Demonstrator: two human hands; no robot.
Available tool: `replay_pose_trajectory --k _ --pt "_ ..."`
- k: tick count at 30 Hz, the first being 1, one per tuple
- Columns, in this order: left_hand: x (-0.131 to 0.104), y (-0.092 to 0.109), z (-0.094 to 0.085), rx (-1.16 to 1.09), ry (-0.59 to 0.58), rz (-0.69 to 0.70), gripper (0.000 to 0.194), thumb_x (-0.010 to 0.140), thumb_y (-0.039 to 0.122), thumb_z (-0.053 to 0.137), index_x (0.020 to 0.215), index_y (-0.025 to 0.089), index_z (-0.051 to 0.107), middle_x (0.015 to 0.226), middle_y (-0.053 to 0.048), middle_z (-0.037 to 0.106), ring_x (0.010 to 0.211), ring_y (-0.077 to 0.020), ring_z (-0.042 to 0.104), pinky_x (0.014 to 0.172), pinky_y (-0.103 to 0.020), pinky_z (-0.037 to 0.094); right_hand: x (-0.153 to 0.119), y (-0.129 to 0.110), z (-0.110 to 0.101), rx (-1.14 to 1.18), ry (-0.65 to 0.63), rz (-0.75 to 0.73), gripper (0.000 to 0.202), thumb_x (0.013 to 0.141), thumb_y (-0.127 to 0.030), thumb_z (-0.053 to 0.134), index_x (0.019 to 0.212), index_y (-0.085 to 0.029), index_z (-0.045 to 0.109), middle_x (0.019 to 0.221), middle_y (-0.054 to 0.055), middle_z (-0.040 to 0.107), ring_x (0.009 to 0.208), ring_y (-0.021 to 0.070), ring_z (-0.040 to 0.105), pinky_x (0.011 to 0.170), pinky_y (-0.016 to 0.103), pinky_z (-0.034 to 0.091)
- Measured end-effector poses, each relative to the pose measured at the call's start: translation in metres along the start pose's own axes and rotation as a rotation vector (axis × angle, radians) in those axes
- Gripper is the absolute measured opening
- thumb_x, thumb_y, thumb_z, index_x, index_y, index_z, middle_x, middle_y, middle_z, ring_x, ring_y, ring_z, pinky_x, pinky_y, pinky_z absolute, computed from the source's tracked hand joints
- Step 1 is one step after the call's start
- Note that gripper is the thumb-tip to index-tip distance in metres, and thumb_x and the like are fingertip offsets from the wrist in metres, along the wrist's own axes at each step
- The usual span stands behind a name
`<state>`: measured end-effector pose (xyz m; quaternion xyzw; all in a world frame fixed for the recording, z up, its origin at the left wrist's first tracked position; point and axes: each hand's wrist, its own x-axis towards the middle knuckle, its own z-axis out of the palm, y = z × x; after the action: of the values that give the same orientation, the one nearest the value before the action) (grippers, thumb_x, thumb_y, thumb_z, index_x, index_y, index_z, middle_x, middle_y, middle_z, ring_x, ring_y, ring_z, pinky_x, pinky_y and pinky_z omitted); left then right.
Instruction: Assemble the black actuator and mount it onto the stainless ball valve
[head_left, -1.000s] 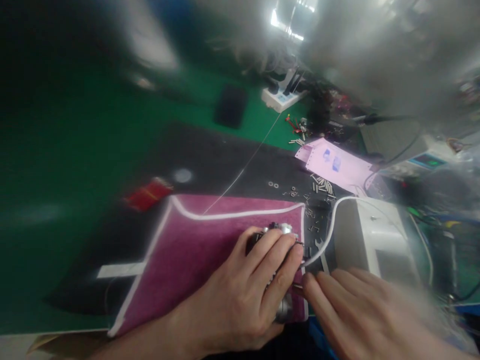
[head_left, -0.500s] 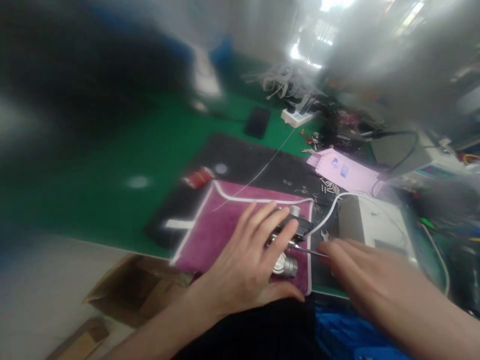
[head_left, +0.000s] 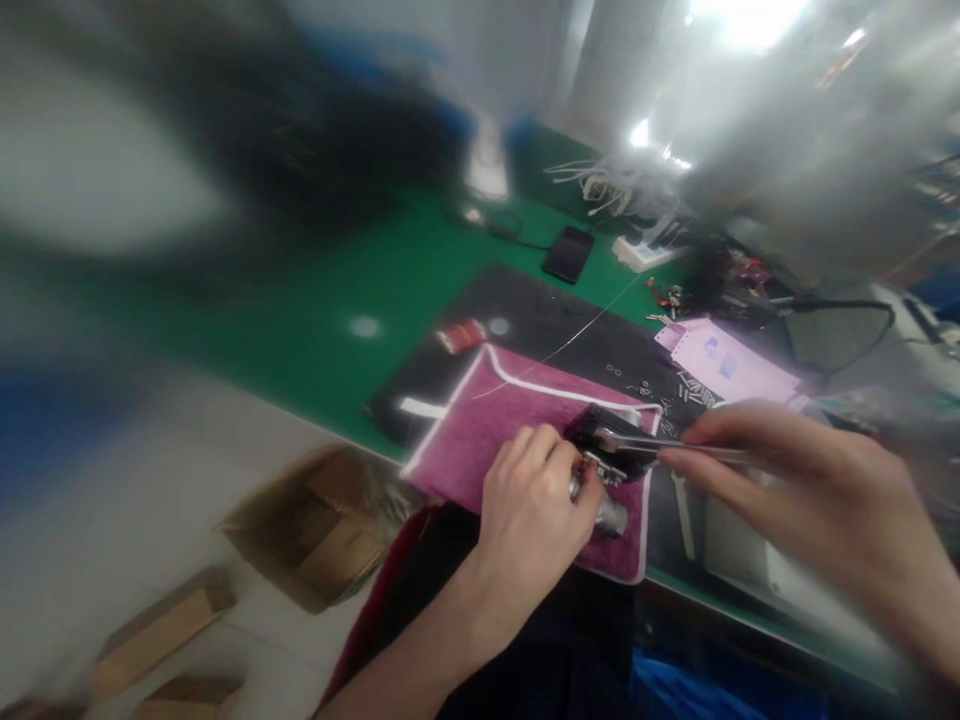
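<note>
now left hand (head_left: 529, 500) grips motor part (head_left: 604, 455); right hand (head_left: 795, 480) pinches tweezers (head_left: 675, 450).

Both forearms bare; dark garment over the lap.

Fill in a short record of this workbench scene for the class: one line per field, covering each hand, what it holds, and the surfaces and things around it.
Left hand: grips a small black and metal device on the cloth
Right hand: pinches a thin metal tool, tip at the device
Cloth: purple with white edging, on a black mat
Table: green top
Nearby: pink paper, scattered small metal parts, phone
Floor: cardboard box
</note>
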<state>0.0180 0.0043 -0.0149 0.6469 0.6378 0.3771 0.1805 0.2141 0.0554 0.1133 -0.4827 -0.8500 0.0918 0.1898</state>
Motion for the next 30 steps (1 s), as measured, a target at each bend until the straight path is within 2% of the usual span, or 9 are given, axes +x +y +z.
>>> replay_pose_trajectory --k 3,7,10,15,18,21,25,28,30 --pt "0.002 0.002 0.003 -0.115 0.015 -0.081 0.013 0.090 0.020 0.068 0.079 0.021 0.061 0.087 -0.003 0.062 0.089 -0.0228 0.058 0.079 -0.041 0.048 0.005 -0.005 0.001 0.009 -0.004 0.021 0.030 0.091 -0.058 0.075 0.098 -0.029 0.074 0.087 -0.005 0.076 0.068 0.0141 0.070 0.054 0.023 0.047" --pt "0.005 0.002 0.006 -0.191 0.027 -0.139 0.018 0.085 0.016 0.074 0.077 0.020 0.059 0.086 -0.001 0.062 0.088 -0.0205 0.059 0.075 -0.036 0.050 0.016 -0.016 0.006 0.081 -0.011 -0.017 0.019 0.097 -0.044 0.073 0.093 -0.026 0.072 0.082 -0.005 0.072 0.066 0.0101 0.065 0.059 0.021 0.045" --pt "0.004 0.000 0.004 -0.216 0.031 -0.145 0.017 0.086 0.015 0.075 0.077 0.020 0.060 0.086 -0.001 0.063 0.088 -0.0204 0.061 0.074 -0.036 0.051 0.026 -0.026 0.015 0.122 -0.008 -0.059 0.020 0.102 -0.038 0.066 0.092 -0.021 0.069 0.074 -0.004 0.066 0.060 0.0089 0.058 0.057 0.022 0.041" --pt "-0.017 -0.006 -0.004 -0.219 0.055 -0.093 0.008 0.094 0.025 0.071 0.100 0.021 0.067 0.099 -0.005 0.065 0.097 -0.0244 0.062 0.086 -0.043 0.054 0.041 -0.035 0.034 0.061 -0.120 -0.118 0.029 0.105 -0.033 0.061 0.081 -0.018 0.060 0.068 -0.004 0.056 0.060 0.0088 0.051 0.058 0.024 0.034" --pt "-0.033 -0.005 -0.006 -0.177 0.076 -0.016 0.018 0.096 0.028 0.068 0.113 0.021 0.065 0.110 -0.009 0.063 0.103 -0.0262 0.062 0.092 -0.046 0.055 0.048 -0.035 0.047 -0.007 -0.176 -0.195 0.032 0.106 -0.034 0.058 0.078 -0.018 0.051 0.070 -0.004 0.050 0.060 0.0089 0.044 0.059 0.026 0.029" --pt "-0.039 0.001 -0.005 -0.082 0.050 0.121 0.027 0.096 0.027 0.068 0.122 0.019 0.063 0.119 -0.012 0.062 0.110 -0.0289 0.061 0.096 -0.049 0.056 0.059 -0.037 0.058 -0.028 -0.249 -0.234 0.027 0.106 -0.032 0.055 0.083 -0.018 0.050 0.077 -0.003 0.051 0.066 0.0101 0.046 0.064 0.026 0.031" --pt "-0.032 0.004 0.003 0.069 0.015 0.325 0.032 0.094 0.035 0.072 0.118 0.014 0.065 0.111 -0.014 0.066 0.106 -0.0323 0.062 0.091 -0.051 0.058 0.068 -0.039 0.064 0.029 -0.317 -0.268 0.018 0.107 -0.027 0.054 0.092 -0.017 0.055 0.087 -0.001 0.056 0.074 0.0116 0.051 0.070 0.026 0.037" --pt "-0.029 -0.003 0.013 0.153 0.042 0.429 0.039 0.091 0.041 0.074 0.118 0.014 0.066 0.108 -0.015 0.068 0.102 -0.0332 0.064 0.087 -0.051 0.061 0.057 -0.035 0.059 0.113 -0.330 -0.226 0.013 0.107 -0.024 0.051 0.097 -0.017 0.056 0.088 0.001 0.062 0.075 0.0129 0.056 0.071 0.026 0.040" --pt "-0.029 -0.012 0.022 0.189 0.133 0.486 0.044 0.091 0.043 0.074 0.121 0.013 0.066 0.110 -0.016 0.070 0.100 -0.0320 0.067 0.083 -0.047 0.064 0.037 -0.028 0.056 0.209 -0.282 -0.145 0.014 0.107 -0.025 0.049 0.098 -0.018 0.057 0.083 0.000 0.063 0.071 0.0130 0.058 0.068 0.025 0.042"
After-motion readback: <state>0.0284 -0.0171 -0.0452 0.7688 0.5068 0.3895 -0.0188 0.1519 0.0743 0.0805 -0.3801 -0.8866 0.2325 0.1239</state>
